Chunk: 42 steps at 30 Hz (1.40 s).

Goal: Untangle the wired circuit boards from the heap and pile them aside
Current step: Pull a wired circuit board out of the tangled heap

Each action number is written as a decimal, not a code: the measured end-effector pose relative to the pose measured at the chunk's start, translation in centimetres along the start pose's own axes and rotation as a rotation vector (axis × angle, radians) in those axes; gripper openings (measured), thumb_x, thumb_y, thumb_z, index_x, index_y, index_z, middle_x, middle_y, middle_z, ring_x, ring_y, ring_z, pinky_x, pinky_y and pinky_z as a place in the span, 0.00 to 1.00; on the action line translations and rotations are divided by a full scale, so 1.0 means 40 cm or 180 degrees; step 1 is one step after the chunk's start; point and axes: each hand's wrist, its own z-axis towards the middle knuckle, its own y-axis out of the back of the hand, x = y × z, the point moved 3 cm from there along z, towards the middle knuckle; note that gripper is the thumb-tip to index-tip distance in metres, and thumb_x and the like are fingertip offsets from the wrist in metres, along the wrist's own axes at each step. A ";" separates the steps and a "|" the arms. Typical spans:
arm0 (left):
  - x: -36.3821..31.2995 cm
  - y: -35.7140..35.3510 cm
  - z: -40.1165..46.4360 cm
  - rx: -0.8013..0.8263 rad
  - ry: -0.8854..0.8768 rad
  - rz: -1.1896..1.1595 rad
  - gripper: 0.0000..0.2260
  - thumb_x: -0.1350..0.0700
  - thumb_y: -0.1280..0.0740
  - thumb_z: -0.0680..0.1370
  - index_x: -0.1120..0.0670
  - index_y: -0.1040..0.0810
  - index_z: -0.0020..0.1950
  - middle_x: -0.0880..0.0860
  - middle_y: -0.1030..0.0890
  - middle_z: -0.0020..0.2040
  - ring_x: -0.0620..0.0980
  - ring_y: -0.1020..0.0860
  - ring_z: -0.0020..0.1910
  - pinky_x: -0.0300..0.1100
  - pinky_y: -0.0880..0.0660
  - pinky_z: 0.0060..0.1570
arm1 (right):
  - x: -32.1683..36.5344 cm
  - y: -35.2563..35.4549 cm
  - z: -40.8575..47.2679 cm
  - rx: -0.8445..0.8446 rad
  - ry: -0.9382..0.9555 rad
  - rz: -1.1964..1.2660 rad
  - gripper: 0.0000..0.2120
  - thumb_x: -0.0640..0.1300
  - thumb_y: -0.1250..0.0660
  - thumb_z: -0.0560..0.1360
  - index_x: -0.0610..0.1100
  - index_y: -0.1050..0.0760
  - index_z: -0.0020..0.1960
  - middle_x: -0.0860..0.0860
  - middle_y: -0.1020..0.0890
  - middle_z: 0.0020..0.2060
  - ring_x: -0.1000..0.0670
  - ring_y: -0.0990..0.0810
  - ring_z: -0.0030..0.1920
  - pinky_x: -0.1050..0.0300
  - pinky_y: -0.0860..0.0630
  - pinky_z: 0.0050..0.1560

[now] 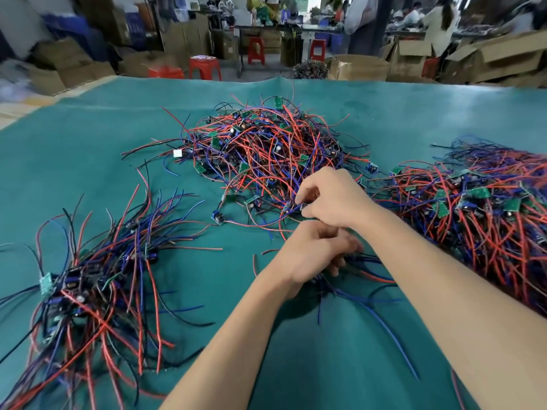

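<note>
Nearest the camera, two bare forearms reach out over the green cloth (pixel 310 365) that covers the bench. The left hand (pixel 318 253) is curled round a small bunch of blue, black and red leads that trail back toward the near edge. Just beyond it, the right hand (pixel 334 196) pinches a small wired board at the near fringe of the tangled heap (pixel 266 149) in the middle of the bench. Toward the near left corner lies a sorted pile (pixel 88 288), its leads fanned roughly one way. A larger mass of boards and wires (pixel 479 208) runs along the right edge. I judge the work partly done: the central heap looks thick with boards.
</note>
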 end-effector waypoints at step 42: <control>-0.014 0.010 -0.004 -0.0025 -0.0074 -0.1140 0.03 0.59 0.32 0.78 0.56 0.19 0.47 0.54 0.20 0.42 0.45 0.21 0.35 0.37 0.30 0.36 | -0.135 -0.031 -0.221 -0.0969 -0.0620 0.3657 0.09 0.36 0.26 0.75 0.47 0.12 0.42 0.47 0.16 0.34 0.53 0.27 0.27 0.61 0.31 0.27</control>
